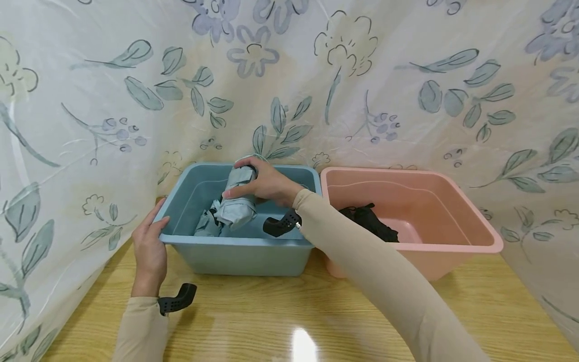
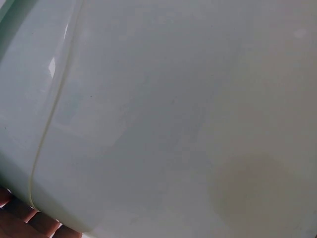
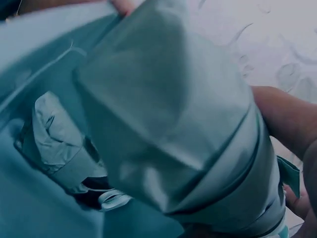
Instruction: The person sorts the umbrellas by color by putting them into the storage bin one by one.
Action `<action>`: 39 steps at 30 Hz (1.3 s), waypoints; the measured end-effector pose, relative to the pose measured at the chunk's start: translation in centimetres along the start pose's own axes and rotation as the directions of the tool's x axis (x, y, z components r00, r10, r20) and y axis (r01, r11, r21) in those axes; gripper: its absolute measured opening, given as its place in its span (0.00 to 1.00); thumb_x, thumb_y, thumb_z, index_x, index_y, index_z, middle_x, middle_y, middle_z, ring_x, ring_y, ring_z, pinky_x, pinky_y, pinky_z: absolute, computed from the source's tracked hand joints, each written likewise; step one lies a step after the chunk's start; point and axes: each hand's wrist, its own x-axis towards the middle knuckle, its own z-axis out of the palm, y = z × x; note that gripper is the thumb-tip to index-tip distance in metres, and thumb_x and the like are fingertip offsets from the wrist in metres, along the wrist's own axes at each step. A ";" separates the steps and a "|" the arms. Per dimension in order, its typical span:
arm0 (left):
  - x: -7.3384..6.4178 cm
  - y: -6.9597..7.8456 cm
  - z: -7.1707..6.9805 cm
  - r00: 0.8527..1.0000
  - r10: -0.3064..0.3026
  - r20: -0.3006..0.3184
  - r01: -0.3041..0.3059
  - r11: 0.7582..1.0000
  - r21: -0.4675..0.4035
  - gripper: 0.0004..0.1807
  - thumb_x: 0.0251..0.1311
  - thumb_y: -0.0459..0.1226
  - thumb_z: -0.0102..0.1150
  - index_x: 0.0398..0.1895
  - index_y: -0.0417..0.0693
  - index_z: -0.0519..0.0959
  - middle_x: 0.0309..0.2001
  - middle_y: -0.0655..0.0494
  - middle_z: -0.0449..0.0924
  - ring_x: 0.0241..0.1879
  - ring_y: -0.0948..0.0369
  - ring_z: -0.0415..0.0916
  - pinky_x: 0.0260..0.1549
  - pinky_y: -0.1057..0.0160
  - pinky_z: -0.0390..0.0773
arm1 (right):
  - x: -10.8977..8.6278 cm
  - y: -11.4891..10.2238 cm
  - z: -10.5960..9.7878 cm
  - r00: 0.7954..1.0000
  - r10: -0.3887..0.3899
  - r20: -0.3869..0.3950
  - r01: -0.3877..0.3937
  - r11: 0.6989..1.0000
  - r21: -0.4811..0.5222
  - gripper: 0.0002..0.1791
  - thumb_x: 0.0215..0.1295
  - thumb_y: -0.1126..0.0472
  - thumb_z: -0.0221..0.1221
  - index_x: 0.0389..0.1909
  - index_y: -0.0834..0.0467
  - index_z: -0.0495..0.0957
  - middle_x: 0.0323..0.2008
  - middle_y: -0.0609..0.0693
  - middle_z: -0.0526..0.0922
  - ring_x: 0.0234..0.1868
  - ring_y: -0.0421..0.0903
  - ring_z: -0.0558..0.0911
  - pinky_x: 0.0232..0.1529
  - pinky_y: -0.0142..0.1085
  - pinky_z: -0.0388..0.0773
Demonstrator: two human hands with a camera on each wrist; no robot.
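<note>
My right hand (image 1: 271,183) grips a rolled-up pale blue-green umbrella (image 1: 237,210) over the blue bin (image 1: 244,242), thumb on the near side and fingers over its far end. In the right wrist view the loose folds of this umbrella (image 3: 193,134) fill the middle. Below it inside the bin lies another pale blue-green folded umbrella (image 3: 57,139) with a pale strap loop. My left hand (image 1: 151,246) holds the bin's left rim, its thumb over the edge. The left wrist view shows the bin's smooth wall (image 2: 163,109) and fingertips (image 2: 44,224) at its lower left.
A pink bin (image 1: 470,248) stands directly right of the blue one, with a black fabric bundle (image 1: 373,222) inside. Both bins are on a wooden table (image 1: 244,317). Behind and at the sides hangs a floral sheet (image 1: 289,75).
</note>
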 end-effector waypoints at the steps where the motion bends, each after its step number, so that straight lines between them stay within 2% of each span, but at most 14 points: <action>1: 0.0 0.0 0.0 1.000 0.000 0.001 0.000 1.000 -0.001 0.27 0.78 0.35 0.35 0.77 0.47 0.64 0.77 0.51 0.60 0.75 0.55 0.56 0.74 0.49 0.50 | 0.3 0.2 0.2 1.000 0.007 0.013 -0.006 1.000 -0.012 0.41 0.58 0.58 0.75 0.70 0.51 0.66 0.58 0.53 0.72 0.51 0.49 0.77 0.48 0.39 0.80; 6: 0.1 -0.1 0.0 1.000 0.008 0.010 -0.008 1.000 -0.001 0.27 0.78 0.35 0.34 0.77 0.46 0.64 0.77 0.49 0.59 0.76 0.54 0.56 0.74 0.49 0.50 | 1.9 0.8 1.4 0.998 0.043 0.039 -0.040 0.997 -0.072 0.42 0.57 0.59 0.75 0.71 0.53 0.66 0.59 0.51 0.71 0.54 0.48 0.75 0.51 0.39 0.77; 10: 0.2 -0.2 0.0 1.000 0.008 0.011 -0.008 1.000 -0.012 0.27 0.78 0.34 0.35 0.77 0.45 0.64 0.77 0.49 0.59 0.76 0.54 0.55 0.74 0.51 0.50 | 3.0 1.3 2.4 0.992 0.108 0.062 -0.105 0.993 -0.050 0.43 0.55 0.62 0.76 0.71 0.54 0.67 0.58 0.51 0.70 0.52 0.49 0.76 0.50 0.42 0.79; 15: 0.3 -0.2 0.1 1.000 0.001 0.012 -0.001 1.000 -0.018 0.27 0.78 0.34 0.35 0.77 0.46 0.64 0.77 0.50 0.59 0.76 0.54 0.55 0.74 0.52 0.51 | 3.6 1.9 2.8 0.980 0.170 0.104 -0.161 0.983 -0.082 0.43 0.57 0.63 0.74 0.72 0.55 0.65 0.65 0.52 0.66 0.54 0.49 0.75 0.55 0.50 0.79; 19: 0.3 -0.1 0.2 1.000 0.004 0.008 -0.004 1.000 -0.016 0.27 0.77 0.34 0.36 0.77 0.45 0.63 0.77 0.50 0.59 0.76 0.54 0.55 0.74 0.51 0.50 | 3.8 2.2 3.0 0.972 0.209 0.109 -0.192 0.970 -0.150 0.43 0.58 0.61 0.74 0.72 0.54 0.65 0.70 0.53 0.63 0.57 0.49 0.74 0.56 0.51 0.78; 23: 0.2 -0.1 0.2 1.000 0.006 0.000 -0.006 1.000 -0.016 0.27 0.77 0.34 0.36 0.77 0.45 0.64 0.77 0.50 0.60 0.76 0.54 0.55 0.74 0.52 0.50 | 4.0 2.4 3.2 0.963 0.247 0.108 -0.219 0.951 -0.219 0.43 0.58 0.59 0.74 0.73 0.53 0.65 0.71 0.54 0.63 0.56 0.50 0.75 0.53 0.48 0.79; 29: 0.3 -0.2 0.0 1.000 0.001 -0.001 -0.001 1.000 -0.028 0.26 0.77 0.34 0.36 0.77 0.45 0.64 0.77 0.49 0.60 0.76 0.54 0.55 0.74 0.52 0.50 | 4.5 2.6 3.5 0.958 0.263 0.117 -0.217 0.927 -0.305 0.43 0.59 0.56 0.74 0.73 0.54 0.65 0.71 0.56 0.63 0.56 0.50 0.74 0.43 0.44 0.81; 35: 0.2 -0.1 0.1 1.000 -0.001 0.009 0.001 1.000 -0.004 0.27 0.78 0.35 0.35 0.77 0.46 0.63 0.77 0.50 0.59 0.76 0.54 0.55 0.74 0.49 0.49 | 4.8 2.9 3.6 0.948 0.294 0.118 -0.248 0.921 -0.302 0.44 0.58 0.56 0.74 0.73 0.54 0.64 0.70 0.56 0.63 0.55 0.51 0.76 0.38 0.41 0.83; 39: 0.3 -0.1 0.0 1.000 -0.006 0.003 0.006 1.000 0.006 0.27 0.78 0.35 0.35 0.77 0.47 0.64 0.77 0.50 0.59 0.76 0.54 0.55 0.74 0.48 0.49 | 5.1 3.0 3.7 0.938 0.322 0.126 -0.279 0.920 -0.275 0.44 0.58 0.57 0.74 0.74 0.54 0.64 0.68 0.56 0.65 0.47 0.50 0.79 0.37 0.40 0.84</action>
